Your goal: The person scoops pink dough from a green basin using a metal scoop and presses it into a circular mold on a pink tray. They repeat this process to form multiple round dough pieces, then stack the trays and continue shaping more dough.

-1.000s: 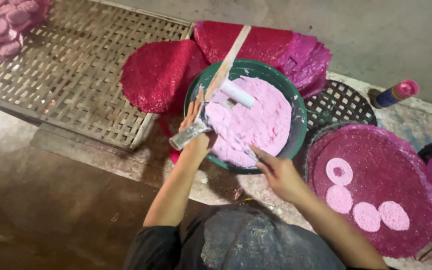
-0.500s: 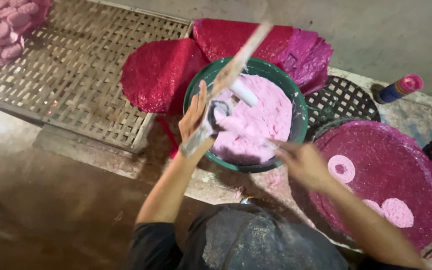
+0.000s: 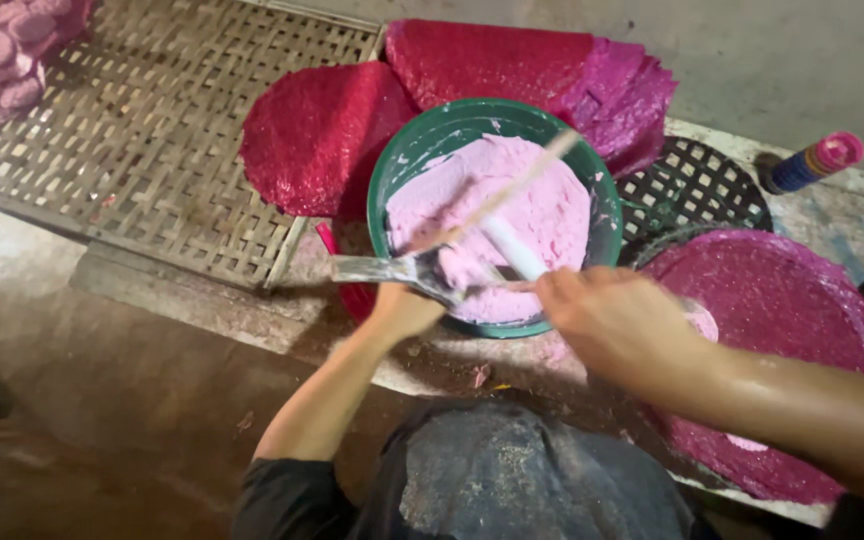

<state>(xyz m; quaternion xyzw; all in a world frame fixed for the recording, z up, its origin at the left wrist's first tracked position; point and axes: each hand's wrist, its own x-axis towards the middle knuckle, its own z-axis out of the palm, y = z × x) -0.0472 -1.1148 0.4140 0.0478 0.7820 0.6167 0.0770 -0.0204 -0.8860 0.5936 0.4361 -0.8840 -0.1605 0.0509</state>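
A green bowl [image 3: 399, 160] full of pink dough [image 3: 542, 210] stands in front of me. My left hand [image 3: 402, 308] grips a flat metal scraper [image 3: 377, 270] at the bowl's near rim, along with a thin wooden stick [image 3: 517, 185] that slants, blurred, across the dough. My right hand [image 3: 617, 320] is at the near right rim. Its fingers are closed at the near end of a white cylinder [image 3: 507, 245] lying in the dough.
A woven bamboo mat [image 3: 132, 150] lies to the left, with pink rounds [image 3: 2, 50] at its far corner. Red and magenta mesh discs [image 3: 322, 130] are stacked behind the bowl. To the right are a dark basket [image 3: 692, 185], a magenta tray [image 3: 782, 300] and a small bottle [image 3: 812, 160].
My left hand dropped from above the bowl to its near rim, laying the scraper flat and swinging the stick rightward. My right hand came back from the magenta tray to the cylinder's end.
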